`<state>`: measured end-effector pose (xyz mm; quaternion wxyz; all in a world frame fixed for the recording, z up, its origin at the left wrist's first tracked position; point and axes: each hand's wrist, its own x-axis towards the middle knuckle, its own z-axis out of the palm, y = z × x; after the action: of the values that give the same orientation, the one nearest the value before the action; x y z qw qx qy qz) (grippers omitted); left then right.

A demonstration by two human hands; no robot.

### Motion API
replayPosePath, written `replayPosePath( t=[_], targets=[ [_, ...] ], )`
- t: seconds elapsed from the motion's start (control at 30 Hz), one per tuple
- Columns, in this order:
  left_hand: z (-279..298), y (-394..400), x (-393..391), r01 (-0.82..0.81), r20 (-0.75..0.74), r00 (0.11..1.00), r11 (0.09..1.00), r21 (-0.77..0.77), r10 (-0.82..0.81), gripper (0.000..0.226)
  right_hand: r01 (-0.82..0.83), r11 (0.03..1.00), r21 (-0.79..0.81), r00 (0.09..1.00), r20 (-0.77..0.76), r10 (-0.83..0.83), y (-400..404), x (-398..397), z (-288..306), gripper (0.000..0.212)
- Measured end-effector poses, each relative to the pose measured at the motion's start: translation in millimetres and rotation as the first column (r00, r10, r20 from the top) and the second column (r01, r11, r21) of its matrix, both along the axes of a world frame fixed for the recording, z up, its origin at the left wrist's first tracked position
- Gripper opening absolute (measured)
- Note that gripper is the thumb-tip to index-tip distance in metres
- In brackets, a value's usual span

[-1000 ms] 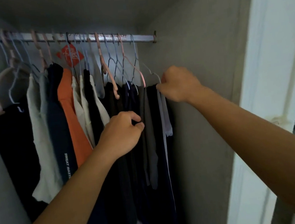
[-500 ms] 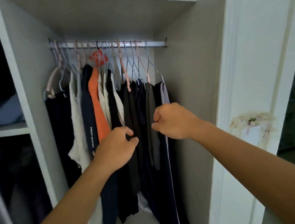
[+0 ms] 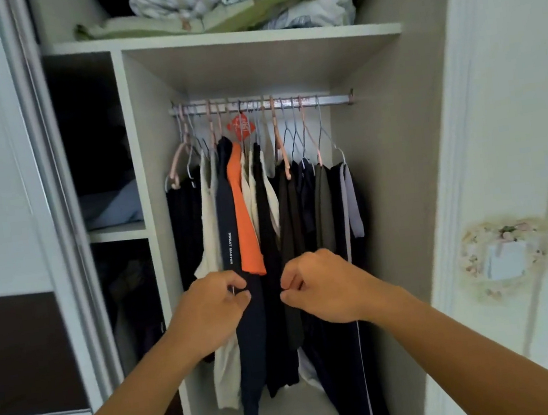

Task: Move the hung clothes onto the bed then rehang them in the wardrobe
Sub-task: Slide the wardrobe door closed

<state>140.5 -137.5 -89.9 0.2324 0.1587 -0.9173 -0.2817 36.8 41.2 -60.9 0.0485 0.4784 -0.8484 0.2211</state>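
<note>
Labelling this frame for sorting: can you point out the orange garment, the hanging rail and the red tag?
orange garment (image 3: 243,218), head view, middle of its front panel.
hanging rail (image 3: 332,99), head view, bare stretch near its right end.
red tag (image 3: 241,128), head view, centre of the diamond.

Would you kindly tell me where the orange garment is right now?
In the head view, the orange garment hangs left of centre on the rail, between a navy garment and pale tops.

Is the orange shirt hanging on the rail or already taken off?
Hanging. The orange shirt hangs on a hanger from the rail, between dark and pale clothes.
</note>
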Motion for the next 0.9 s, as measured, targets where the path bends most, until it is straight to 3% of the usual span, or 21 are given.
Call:
replayPosePath(
  t=[0.23,0.4,0.47,0.57,0.63,0.73,0.9],
  targets=[
    [-9,-59,28,-0.067,-0.091,0.993,0.988,0.14,0.081,0.026,-0.086,0.996,0.036,0.981,-0.172,0.091,-63,22,5,0.018],
    [-23,-108,47,-0.206,-0.21,0.954,0.976,0.066,0.215,0.048,-0.203,0.961,0.19,0.887,-0.379,0.263,-140,37,15,0.035],
    [-29,-128,54,-0.244,-0.256,0.928,0.96,0.135,0.271,0.057,-0.236,0.928,0.289,0.78,-0.513,0.359,-177,41,19,0.044],
    [-34,-162,63,-0.292,-0.317,0.873,0.917,0.27,0.371,0.062,-0.222,0.89,0.399,0.501,-0.736,0.455,-231,50,30,0.053],
    [-40,-187,65,-0.329,-0.349,0.825,0.88,0.341,0.444,0.062,-0.202,0.869,0.451,0.354,-0.794,0.494,-264,58,38,0.054],
    [-51,-217,64,-0.398,-0.37,0.764,0.838,0.374,0.528,0.068,-0.168,0.862,0.478,0.229,-0.832,0.506,-308,64,45,0.061],
    [-70,-240,54,-0.444,-0.32,0.714,0.756,0.481,0.623,0.085,-0.098,0.85,0.517,0.095,-0.846,0.525,-368,71,35,0.062]
  ],
)
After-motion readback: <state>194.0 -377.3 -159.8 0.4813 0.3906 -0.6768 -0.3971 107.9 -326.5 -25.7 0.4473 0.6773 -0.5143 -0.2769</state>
